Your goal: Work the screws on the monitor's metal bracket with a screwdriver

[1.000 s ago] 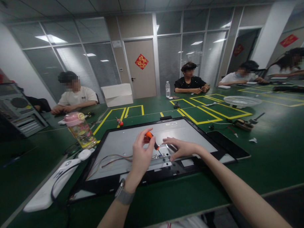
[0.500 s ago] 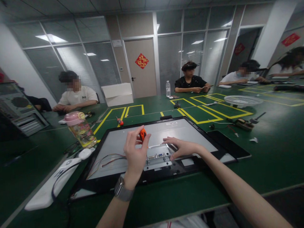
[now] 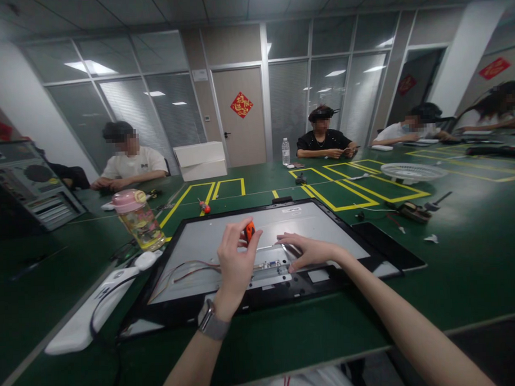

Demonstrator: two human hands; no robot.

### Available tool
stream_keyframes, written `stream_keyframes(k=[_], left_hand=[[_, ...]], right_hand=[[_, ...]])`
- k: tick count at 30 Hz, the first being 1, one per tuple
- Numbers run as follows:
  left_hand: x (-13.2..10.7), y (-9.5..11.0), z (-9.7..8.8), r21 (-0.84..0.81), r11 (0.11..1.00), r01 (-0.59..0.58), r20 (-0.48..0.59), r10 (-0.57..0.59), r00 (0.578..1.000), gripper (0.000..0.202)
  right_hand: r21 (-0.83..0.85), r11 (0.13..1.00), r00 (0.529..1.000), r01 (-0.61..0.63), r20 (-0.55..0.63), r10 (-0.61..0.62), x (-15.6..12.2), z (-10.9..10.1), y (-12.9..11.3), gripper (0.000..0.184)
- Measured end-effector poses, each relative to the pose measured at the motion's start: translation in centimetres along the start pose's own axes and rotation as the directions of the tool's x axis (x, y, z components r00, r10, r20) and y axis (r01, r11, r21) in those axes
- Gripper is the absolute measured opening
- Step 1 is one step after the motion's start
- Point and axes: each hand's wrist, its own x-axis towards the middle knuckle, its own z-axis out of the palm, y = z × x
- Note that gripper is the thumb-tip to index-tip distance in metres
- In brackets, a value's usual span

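My left hand (image 3: 235, 258), wearing a watch (image 3: 211, 318), is closed around the orange-and-black handle of a screwdriver (image 3: 250, 231). Its shaft and tip are hidden behind the hand. Beneath lies a flat display panel (image 3: 330, 230) with a silver back and black frame. A metal bracket with connector ports (image 3: 271, 266) sits near the panel's front edge. My right hand (image 3: 310, 250) is open, fingers spread over the bracket's right side, with fingertips at or just above it. Thin wires (image 3: 188, 267) run across the panel's left part.
On the left are a white power strip (image 3: 92, 303), a pink-lidded bottle (image 3: 138, 219) and a computer case (image 3: 33, 184). Beyond the panel lies a small red tool (image 3: 204, 206). At right are a black slab (image 3: 388, 245) and a white round grille (image 3: 413, 171). Several people sit across the table.
My left hand has shifted slightly right with the screwdriver, now covering more of the bracket's left side. My right hand stays in place.
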Motion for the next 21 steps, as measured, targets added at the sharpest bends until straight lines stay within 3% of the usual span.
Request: stream_keyframes(k=[2, 6, 8, 12, 15, 21], left_hand=[[0.0, -0.07, 0.09, -0.011, 0.999, 0.04, 0.028, -0.04, 0.999, 0.025], [-0.23, -0.39, 0.15, -0.122, 0.966, 0.226, 0.12, -0.212, 0.97, 0.023], [-0.33, -0.47, 0.1, -0.185, 0.948, 0.258, 0.132, -0.236, 0.963, 0.022], [-0.13, -0.16, -0.06, -0.09, 0.993, 0.076, -0.021, -0.079, 0.997, 0.013], [0.19, 0.17, -0.11, 0.01, 1.0, -0.023, -0.109, 0.024, 0.994, 0.008], [0.05, -0.11, 0.02, -0.084, 0.994, 0.065, -0.019, -0.067, 0.998, 0.021]], right_hand=[[-0.004, 1.0, 1.0, -0.004, 0.002, 0.004, -0.01, -0.01, -0.05, 0.103], [-0.004, 1.0, 1.0, -0.006, 0.004, 0.006, 0.0, 0.0, -0.02, 0.106], [-0.003, 1.0, 1.0, 0.001, 0.001, -0.001, 0.0, 0.02, 0.04, 0.107], [0.003, 1.0, 1.0, 0.008, -0.003, -0.008, 0.05, 0.1, 0.22, 0.106], [-0.004, 1.0, 1.0, 0.01, -0.001, -0.01, 0.11, 0.12, 0.33, 0.106], [-0.009, 1.0, 1.0, 0.021, 0.0, -0.021, 0.1, 0.03, 0.31, 0.104]])
